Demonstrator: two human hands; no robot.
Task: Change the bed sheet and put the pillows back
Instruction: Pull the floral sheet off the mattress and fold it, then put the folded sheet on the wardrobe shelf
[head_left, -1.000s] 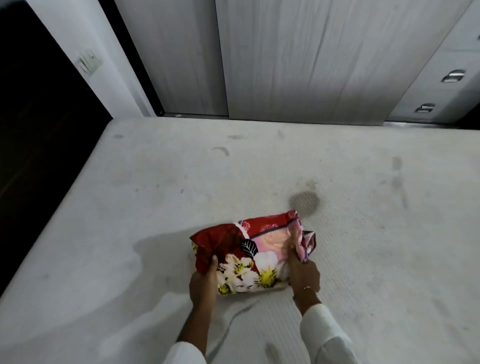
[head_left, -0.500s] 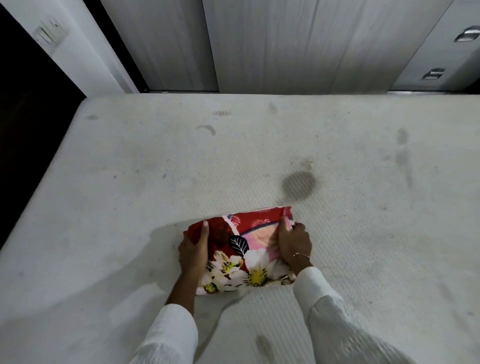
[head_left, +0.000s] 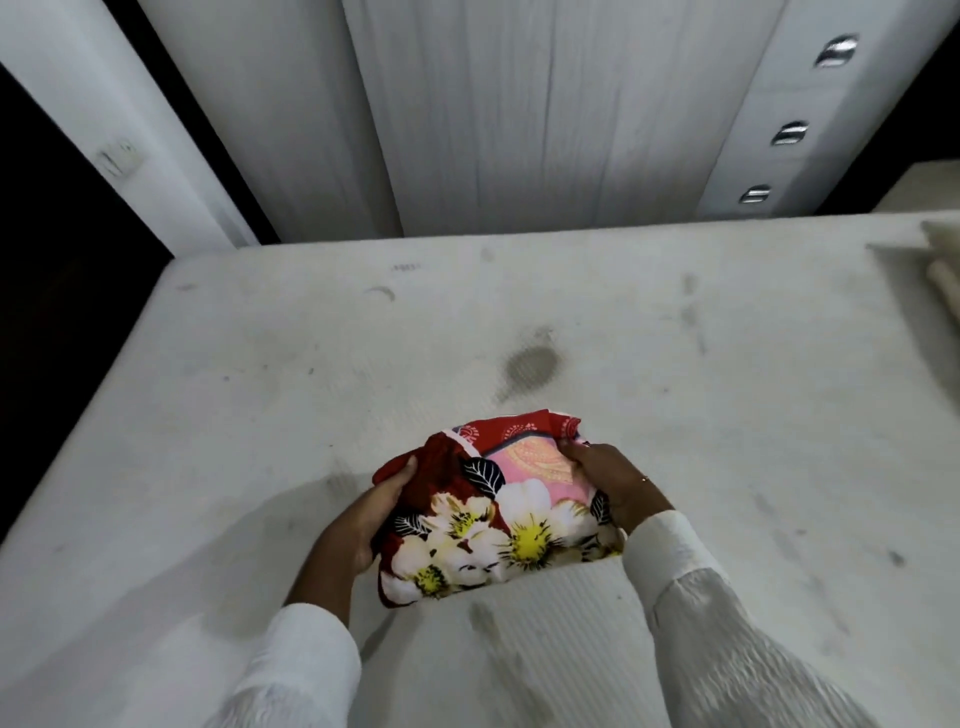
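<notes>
The folded bed sheet (head_left: 493, 509) is red and pink with big white flowers, yellow centres and black leaves. The mattress (head_left: 675, 415) is off-white with grey stains. The sleeves (head_left: 727, 623) are white.

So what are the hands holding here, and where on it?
A folded floral sheet, held by its two ends: the left hand grips the left end, the right hand the right end, over the bare mattress.

Home bedroom: bare stained mattress (head_left: 675, 415), pale wardrobe doors (head_left: 493, 114) w/ metal handles (head_left: 789, 134) behind.
</notes>
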